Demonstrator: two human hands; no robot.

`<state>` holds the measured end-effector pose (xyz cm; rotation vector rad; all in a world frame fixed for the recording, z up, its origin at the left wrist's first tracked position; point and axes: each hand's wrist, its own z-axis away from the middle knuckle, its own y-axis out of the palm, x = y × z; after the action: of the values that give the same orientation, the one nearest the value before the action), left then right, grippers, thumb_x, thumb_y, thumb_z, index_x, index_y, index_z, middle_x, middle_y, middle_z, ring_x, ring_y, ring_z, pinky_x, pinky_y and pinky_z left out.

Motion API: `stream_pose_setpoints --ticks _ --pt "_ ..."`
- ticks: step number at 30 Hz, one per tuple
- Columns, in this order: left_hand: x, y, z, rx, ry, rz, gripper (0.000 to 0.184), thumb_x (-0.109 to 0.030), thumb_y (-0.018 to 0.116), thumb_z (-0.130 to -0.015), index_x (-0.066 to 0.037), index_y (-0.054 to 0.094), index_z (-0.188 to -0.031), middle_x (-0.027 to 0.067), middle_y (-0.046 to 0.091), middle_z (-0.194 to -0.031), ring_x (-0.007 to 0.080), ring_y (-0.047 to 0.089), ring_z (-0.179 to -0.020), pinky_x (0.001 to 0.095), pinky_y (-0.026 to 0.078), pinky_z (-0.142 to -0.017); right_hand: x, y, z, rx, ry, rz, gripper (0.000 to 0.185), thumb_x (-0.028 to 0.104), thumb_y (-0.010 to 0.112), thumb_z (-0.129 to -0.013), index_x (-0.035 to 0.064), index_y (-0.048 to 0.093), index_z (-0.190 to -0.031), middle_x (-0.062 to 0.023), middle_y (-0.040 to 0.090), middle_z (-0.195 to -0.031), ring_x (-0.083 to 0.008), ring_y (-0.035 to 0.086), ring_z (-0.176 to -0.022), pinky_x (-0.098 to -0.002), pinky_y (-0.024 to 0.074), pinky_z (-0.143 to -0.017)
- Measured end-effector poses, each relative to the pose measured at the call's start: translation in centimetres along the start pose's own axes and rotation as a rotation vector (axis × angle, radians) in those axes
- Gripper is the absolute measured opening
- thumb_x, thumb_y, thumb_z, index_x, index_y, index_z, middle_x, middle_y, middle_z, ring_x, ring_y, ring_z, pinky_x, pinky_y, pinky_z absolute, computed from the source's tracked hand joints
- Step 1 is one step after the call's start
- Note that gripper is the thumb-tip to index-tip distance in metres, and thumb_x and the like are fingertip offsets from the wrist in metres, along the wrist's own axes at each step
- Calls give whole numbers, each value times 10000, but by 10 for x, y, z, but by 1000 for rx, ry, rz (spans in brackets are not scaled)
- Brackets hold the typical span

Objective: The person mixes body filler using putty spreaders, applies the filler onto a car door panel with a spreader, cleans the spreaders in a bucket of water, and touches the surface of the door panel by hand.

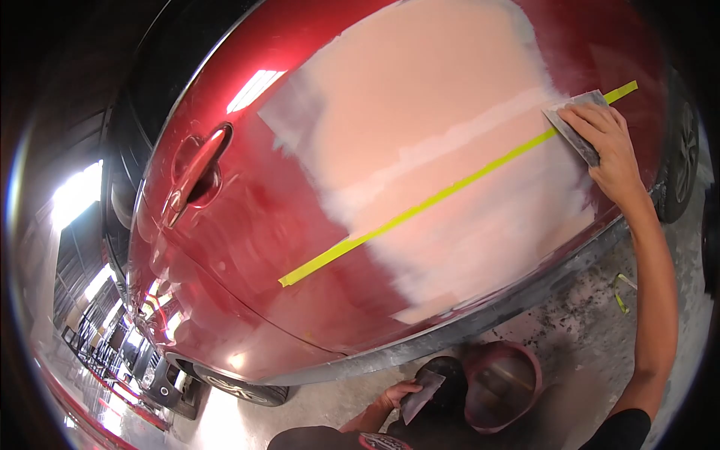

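My right hand (604,135) presses a grey sanding sheet or pad (574,135) flat against the red car door (255,202), its fingers closed over it. The sheet covers part of a yellow-green tape strip (450,191), which runs slantwise across the door. Around the tape lies a broad patch of pinkish filler (427,67) with whitish, feathered edges. Low in the view, near my body, my left hand (397,394) pinches a small grey sheet (423,397) away from the door. Whether that sheet is stiff, I cannot tell.
A door handle (196,176) sticks out on the left. The dark sill (450,330) runs below the door. Wheels show at right (681,157) and lower left (244,388). On the dusty floor are a reddish round object (504,386) and a yellow tape scrap (622,294).
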<state>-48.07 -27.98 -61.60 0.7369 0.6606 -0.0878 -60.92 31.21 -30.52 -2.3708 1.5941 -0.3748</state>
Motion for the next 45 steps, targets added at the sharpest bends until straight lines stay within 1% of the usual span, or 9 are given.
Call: stream_pose_setpoints --ticks 7,9,12,21,28,30,35,37,45 --pt "-2 -4 -1 -76 -20 -72 516 -166 652 -852 -10 437 -1295 139 640 -1061 217 659 -933 321 543 -833 14 3 31 -65 69 -47 715 -137 565 -540 78 583 -1221 -83 577 -1212 -255 478 -1191 -414 282 -1071" --pt "-2 -1 -1 -63 7 -110 392 -174 624 -882 19 538 -1211 131 663 -1037 206 670 -878 303 545 -797 14 -5 37 31 113 -69 701 -137 553 -561 80 580 -1227 -84 571 -1230 -250 475 -1202 -414 286 -1068" --pt "-2 2 -1 -73 0 -82 506 -178 650 -856 -3 446 -1284 139 645 -1050 207 662 -918 301 557 -783 8 -19 29 -88 104 -47 679 -137 538 -593 85 578 -1234 -80 571 -1241 -246 472 -1213 -412 293 -1060" --pt "3 -3 -2 -101 38 -41 516 -182 660 -846 8 448 -1277 147 633 -1053 210 656 -925 307 547 -810 35 3 -2 -78 -14 -35 673 -126 587 -590 103 586 -1223 -63 572 -1212 -270 480 -1185 -396 342 -1017" --pt "-2 4 -3 5 -10 -88 523 -191 662 -847 5 447 -1281 142 633 -1062 207 645 -952 311 537 -832 28 -5 29 62 -3 -60 667 -116 570 -596 68 565 -1238 -100 553 -1246 -293 469 -1212 -408 317 -1042" --pt "-3 17 0 -56 35 -93 401 -188 625 -882 0 531 -1224 121 665 -1016 196 672 -869 308 552 -778 19 -10 31 -3 33 -72 688 -143 557 -577 89 583 -1224 -92 566 -1232 -280 484 -1193 -409 328 -1033" --pt "0 5 -2 -51 58 -103 396 -200 630 -883 0 540 -1213 123 667 -1018 200 670 -877 310 548 -782 11 -6 0 -129 107 -39 675 -132 486 -610 90 575 -1241 -120 563 -1240 -282 485 -1199 -397 314 -1053" --pt "0 4 -1 -57 47 -98 394 -203 630 -884 2 543 -1208 124 666 -1021 202 670 -880 309 546 -785 23 8 -9 -177 361 -257 673 -120 496 -604 90 577 -1238 -117 566 -1236 -283 489 -1192 -385 317 -1043" --pt "-4 12 -3 -29 42 -126 368 -190 625 -887 -7 546 -1196 108 669 -1002 202 666 -876 324 537 -788 61 -32 39 222 -2 -93 649 -126 501 -625 67 572 -1240 -132 572 -1227 -335 501 -1160 -390 385 -993"
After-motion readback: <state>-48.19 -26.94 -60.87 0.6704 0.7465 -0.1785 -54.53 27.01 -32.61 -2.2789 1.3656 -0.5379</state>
